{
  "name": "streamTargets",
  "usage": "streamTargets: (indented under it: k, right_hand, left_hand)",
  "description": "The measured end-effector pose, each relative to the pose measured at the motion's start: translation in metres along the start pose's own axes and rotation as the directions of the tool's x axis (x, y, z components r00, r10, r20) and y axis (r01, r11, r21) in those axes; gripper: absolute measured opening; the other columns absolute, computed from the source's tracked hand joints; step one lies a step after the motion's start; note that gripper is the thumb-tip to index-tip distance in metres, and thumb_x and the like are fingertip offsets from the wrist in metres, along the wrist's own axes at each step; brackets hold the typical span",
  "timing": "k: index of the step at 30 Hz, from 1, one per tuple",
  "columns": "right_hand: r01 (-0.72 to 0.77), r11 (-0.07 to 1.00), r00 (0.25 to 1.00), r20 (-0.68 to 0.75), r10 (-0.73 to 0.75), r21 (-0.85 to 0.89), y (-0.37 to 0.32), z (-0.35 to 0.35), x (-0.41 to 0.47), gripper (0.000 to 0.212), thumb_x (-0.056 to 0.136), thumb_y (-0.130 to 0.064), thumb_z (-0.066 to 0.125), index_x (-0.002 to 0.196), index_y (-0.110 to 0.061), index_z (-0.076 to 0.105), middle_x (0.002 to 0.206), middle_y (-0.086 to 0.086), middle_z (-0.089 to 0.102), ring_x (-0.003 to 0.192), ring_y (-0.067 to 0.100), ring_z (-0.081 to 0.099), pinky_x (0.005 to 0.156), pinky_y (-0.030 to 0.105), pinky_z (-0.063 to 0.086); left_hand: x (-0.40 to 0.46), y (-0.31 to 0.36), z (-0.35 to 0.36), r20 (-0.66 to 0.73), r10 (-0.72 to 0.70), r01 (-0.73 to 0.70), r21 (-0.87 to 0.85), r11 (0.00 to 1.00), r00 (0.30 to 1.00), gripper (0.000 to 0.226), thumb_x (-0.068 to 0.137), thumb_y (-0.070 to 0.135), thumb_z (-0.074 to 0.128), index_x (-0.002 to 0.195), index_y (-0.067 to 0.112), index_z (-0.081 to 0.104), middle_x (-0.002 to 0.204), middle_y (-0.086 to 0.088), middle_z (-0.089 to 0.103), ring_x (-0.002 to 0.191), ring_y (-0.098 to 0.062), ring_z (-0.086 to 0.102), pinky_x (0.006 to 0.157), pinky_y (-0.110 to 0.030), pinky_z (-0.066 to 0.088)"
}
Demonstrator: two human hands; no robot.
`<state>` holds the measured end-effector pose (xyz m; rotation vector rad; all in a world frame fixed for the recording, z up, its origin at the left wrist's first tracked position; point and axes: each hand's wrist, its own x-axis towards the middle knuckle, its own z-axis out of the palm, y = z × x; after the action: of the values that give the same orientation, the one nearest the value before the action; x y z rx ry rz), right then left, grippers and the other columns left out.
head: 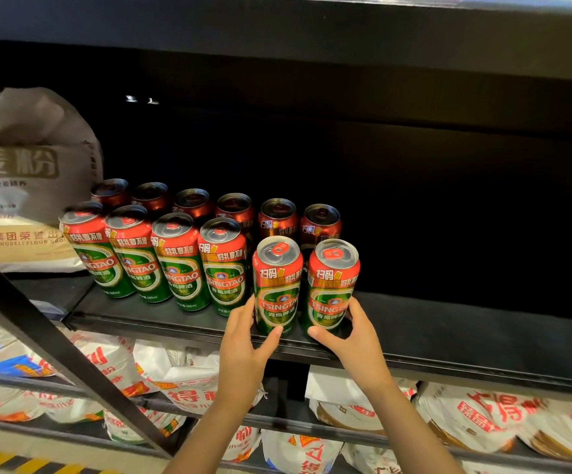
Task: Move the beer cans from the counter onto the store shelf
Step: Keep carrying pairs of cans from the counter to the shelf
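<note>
On the black store shelf (448,336), the left hand (243,343) wraps the base of one upright Tsingtao beer can (276,285) while the right hand (349,331) wraps the base of a second Tsingtao can (332,285) just beside it, both cans standing near the front edge. Ten more cans (178,258) stand in two rows to their left, next to a flour sack (28,179); more flour bags (476,415) lie on the lower shelf.

Left hand (243,340) grips one beer can (276,285); right hand (349,333) grips its neighbour can (332,285), thumbs across the fronts. Both cans upright, apparently resting on the black shelf (448,336). Beyond the fingertips, two can rows (181,241).
</note>
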<state>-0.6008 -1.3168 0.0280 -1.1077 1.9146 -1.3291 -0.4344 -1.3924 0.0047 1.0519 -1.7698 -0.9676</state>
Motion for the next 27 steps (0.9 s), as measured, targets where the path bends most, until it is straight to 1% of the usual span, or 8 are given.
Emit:
streamTargets:
  k: [4, 7, 9, 11, 14, 17, 22, 27]
  right_hand:
    - [0.008, 1.000, 0.999, 0.035, -0.008, 0.001, 0.000, -0.005, -0.001, 0.064, 0.077, -0.028, 0.077, 0.131, -0.031, 0.044, 0.127, -0.020, 0.053, 0.114, -0.009, 0.045, 0.093, 0.014, 0.038]
    - [0.021, 1.000, 0.998, 0.057, -0.020, -0.015, 0.000, -0.006, -0.002, 0.069, 0.078, -0.023, 0.076, 0.134, -0.037, 0.037, 0.125, -0.027, 0.048, 0.113, -0.016, 0.043, 0.091, 0.005, 0.035]
    - [0.021, 1.000, 0.998, 0.057, -0.020, -0.019, 0.000, -0.006, -0.001, 0.071, 0.078, -0.024, 0.076, 0.137, -0.032, 0.036, 0.130, -0.023, 0.048, 0.119, -0.009, 0.043, 0.088, 0.002, 0.034]
    - [0.019, 1.000, 0.998, 0.062, -0.017, -0.025, 0.002, -0.005, 0.000, 0.069, 0.078, -0.025, 0.076, 0.136, -0.029, 0.039, 0.133, -0.017, 0.051, 0.124, -0.001, 0.045, 0.092, 0.005, 0.034]
    - [0.009, 1.000, 0.999, 0.047, -0.008, -0.027, 0.003, -0.003, 0.000, 0.065, 0.078, -0.025, 0.076, 0.133, -0.030, 0.042, 0.130, -0.016, 0.053, 0.122, 0.001, 0.047, 0.087, 0.004, 0.036]
    - [0.011, 0.999, 1.000, 0.006, -0.011, -0.049, 0.003, -0.002, 0.000, 0.062, 0.077, -0.024, 0.077, 0.129, -0.031, 0.044, 0.128, -0.014, 0.053, 0.119, 0.002, 0.048, 0.085, 0.005, 0.038]
    - [0.005, 0.997, 1.000, -0.018, -0.006, -0.075, 0.001, 0.003, 0.002, 0.067, 0.075, -0.025, 0.079, 0.133, -0.025, 0.046, 0.131, -0.010, 0.054, 0.120, 0.005, 0.049, 0.095, 0.018, 0.040]
    - [-0.007, 0.997, 1.000, -0.028, 0.005, -0.074, -0.001, 0.006, 0.002, 0.068, 0.074, -0.024, 0.079, 0.134, -0.024, 0.047, 0.132, -0.009, 0.055, 0.119, 0.004, 0.048, 0.096, 0.019, 0.040]
  left_hand:
    - [-0.003, 0.000, 0.003, -0.008, -0.033, 0.032, -0.069, 0.997, 0.999, 0.057, 0.083, 0.026, 0.069, 0.131, 0.026, 0.040, 0.129, 0.010, 0.051, 0.122, -0.004, 0.047, 0.102, -0.020, 0.038]
    - [-0.005, 0.004, 0.004, -0.051, 0.054, -0.054, -0.008, 0.998, 0.997, 0.061, 0.075, 0.044, 0.070, 0.127, 0.024, 0.044, 0.121, 0.015, 0.048, 0.117, 0.000, 0.046, 0.099, -0.014, 0.038]
    - [-0.005, 0.005, 0.007, -0.086, 0.094, -0.093, 0.022, 0.995, 0.992, 0.066, 0.071, 0.047, 0.071, 0.125, 0.017, 0.047, 0.117, 0.010, 0.045, 0.113, -0.003, 0.047, 0.094, -0.010, 0.038]
    - [-0.004, 0.007, 0.009, -0.121, 0.087, -0.085, 0.025, 0.996, 0.989, 0.066, 0.068, 0.045, 0.076, 0.122, 0.020, 0.048, 0.114, 0.015, 0.045, 0.109, 0.000, 0.048, 0.090, -0.007, 0.039]
    - [-0.002, 0.005, 0.011, -0.160, 0.057, -0.056, 0.008, 0.998, 0.985, 0.064, 0.068, 0.038, 0.080, 0.121, 0.023, 0.049, 0.112, 0.021, 0.046, 0.107, 0.004, 0.048, 0.087, -0.005, 0.039]
    - [-0.003, 0.001, 0.012, -0.175, 0.052, -0.051, 0.006, 0.999, 0.983, 0.064, 0.070, 0.036, 0.079, 0.124, 0.020, 0.050, 0.112, 0.016, 0.051, 0.108, 0.005, 0.050, 0.088, -0.007, 0.041]
    - [-0.003, 0.000, 0.011, -0.191, 0.023, -0.030, -0.038, 0.999, 0.981, 0.059, 0.072, 0.022, 0.079, 0.122, 0.026, 0.049, 0.115, 0.013, 0.056, 0.110, -0.003, 0.054, 0.096, -0.019, 0.045]
    - [-0.003, 0.000, 0.011, -0.208, 0.075, -0.070, 0.028, 0.997, 0.975, 0.058, 0.074, 0.033, 0.071, 0.126, 0.014, 0.053, 0.116, 0.002, 0.052, 0.105, -0.008, 0.054, 0.089, -0.017, 0.047]
